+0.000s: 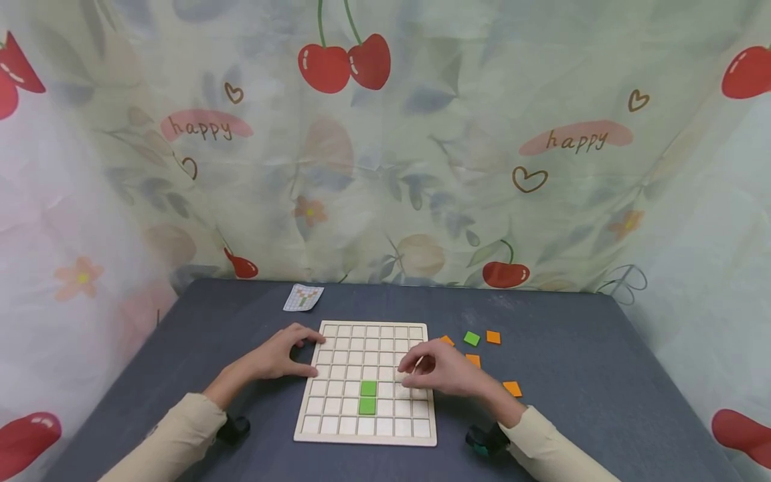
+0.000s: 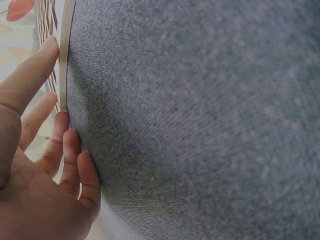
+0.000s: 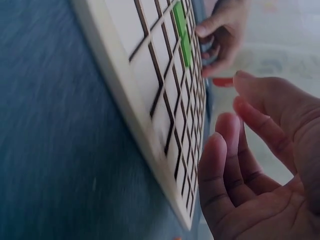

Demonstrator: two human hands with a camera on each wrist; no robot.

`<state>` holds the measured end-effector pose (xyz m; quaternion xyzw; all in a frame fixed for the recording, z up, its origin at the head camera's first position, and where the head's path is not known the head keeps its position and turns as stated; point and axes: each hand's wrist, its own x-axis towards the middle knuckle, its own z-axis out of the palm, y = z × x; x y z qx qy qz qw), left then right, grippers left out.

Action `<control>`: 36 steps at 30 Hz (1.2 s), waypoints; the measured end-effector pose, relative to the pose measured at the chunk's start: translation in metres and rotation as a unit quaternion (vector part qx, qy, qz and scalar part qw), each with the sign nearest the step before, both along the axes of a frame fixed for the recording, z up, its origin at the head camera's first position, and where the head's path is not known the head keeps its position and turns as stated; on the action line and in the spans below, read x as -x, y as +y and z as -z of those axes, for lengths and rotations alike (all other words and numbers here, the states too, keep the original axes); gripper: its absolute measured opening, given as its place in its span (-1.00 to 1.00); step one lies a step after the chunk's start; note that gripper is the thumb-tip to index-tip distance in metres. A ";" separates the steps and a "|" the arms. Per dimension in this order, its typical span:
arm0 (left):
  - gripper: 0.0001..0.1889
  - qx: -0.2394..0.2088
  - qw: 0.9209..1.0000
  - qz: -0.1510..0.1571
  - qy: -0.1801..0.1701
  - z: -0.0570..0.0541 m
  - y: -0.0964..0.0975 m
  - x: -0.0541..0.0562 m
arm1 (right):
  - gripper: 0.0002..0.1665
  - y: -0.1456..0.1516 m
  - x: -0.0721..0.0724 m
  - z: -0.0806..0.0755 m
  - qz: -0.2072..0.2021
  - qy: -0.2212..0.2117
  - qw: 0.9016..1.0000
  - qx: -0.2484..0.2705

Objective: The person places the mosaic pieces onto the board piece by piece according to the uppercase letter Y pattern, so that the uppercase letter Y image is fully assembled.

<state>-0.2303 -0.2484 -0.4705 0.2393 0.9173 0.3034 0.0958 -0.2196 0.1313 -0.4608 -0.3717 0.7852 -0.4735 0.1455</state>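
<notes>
Nearest the head camera, two pale sleeves [image 1: 181, 425] [image 1: 545, 438] are seen reaching in from the lower corners. Beyond and beneath them a dark surface [image 1: 602, 381] is spread, backed by a printed curtain [image 1: 385, 174]. On it, in the middle, the pale gridded board [image 1: 305, 435] is laid flat.

At the board's left edge the left hand [image 1: 274, 355] is placed, thumb and fingers spread apart and rested against the rim, by which the board is probably being steadied. Over the right part of the grid the right hand [image 1: 446, 368] is held, fingers bent loosely, with a small gap left between thumb and forefinger; no tile can be made out there. Whether the board is touched by it cannot be told.

Behind the board, towards its left, a small card [image 1: 303, 298] is laid, printed with an orange and green pattern too small to be read cell by cell.

Two green tiles [image 1: 368, 388] have been set in adjoining cells of one column, one behind the other. No orange is seen in the grid. To the right, four orange tiles [image 1: 493, 337] and a loose green tile [image 1: 472, 339] lie unplaced, two of the orange ones partly hidden by the right hand. An early stage is therefore suggested, with most of the pieces left to be placed.
</notes>
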 end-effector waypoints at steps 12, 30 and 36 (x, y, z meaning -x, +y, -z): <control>-0.37 -0.002 1.000 -0.001 -0.005 0.000 0.001 0.000 | -0.73 0.060 0.006 -0.002 0.027 -0.030 0.999 -0.012; -0.37 0.000 1.000 0.001 -0.009 -0.001 0.001 0.000 | -0.73 0.122 0.027 0.002 0.055 0.010 0.998 -0.021; -0.37 -0.002 1.000 0.003 -0.008 -0.001 0.001 0.001 | -0.71 0.128 0.037 0.003 0.076 0.019 0.996 -0.033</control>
